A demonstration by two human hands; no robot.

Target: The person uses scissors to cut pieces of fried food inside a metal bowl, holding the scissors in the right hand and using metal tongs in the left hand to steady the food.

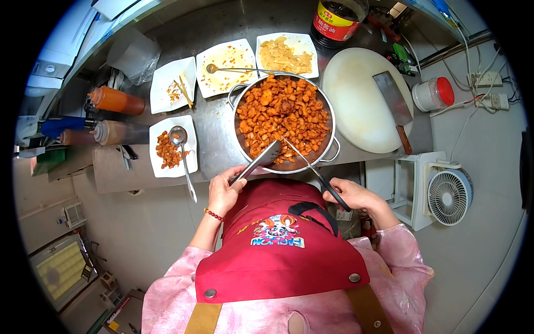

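Observation:
My left hand [225, 190] grips metal tongs [260, 160], whose tips are over the near side of a two-handled metal pot [331, 144]. The pot is heaped with small pieces of orange-brown fried food [283, 112]. In my right hand [350, 193] are black-handled scissors [321, 177], their blades pointing into the food close to the tong tips. Whether the tongs pinch a piece cannot be told. A long-handled small spoon [212, 68] lies over a stained white plate [227, 85] and reaches to the pot's far rim.
Left of the pot, one white plate [155, 121] holds food pieces and a metal spoon [178, 135], another [160, 71] wooden sticks. Sliced pale food [283, 56] sits behind. To the right, a cleaver [392, 98] lies on a round cutting board [354, 117]. Squeeze bottles [119, 100] stand left.

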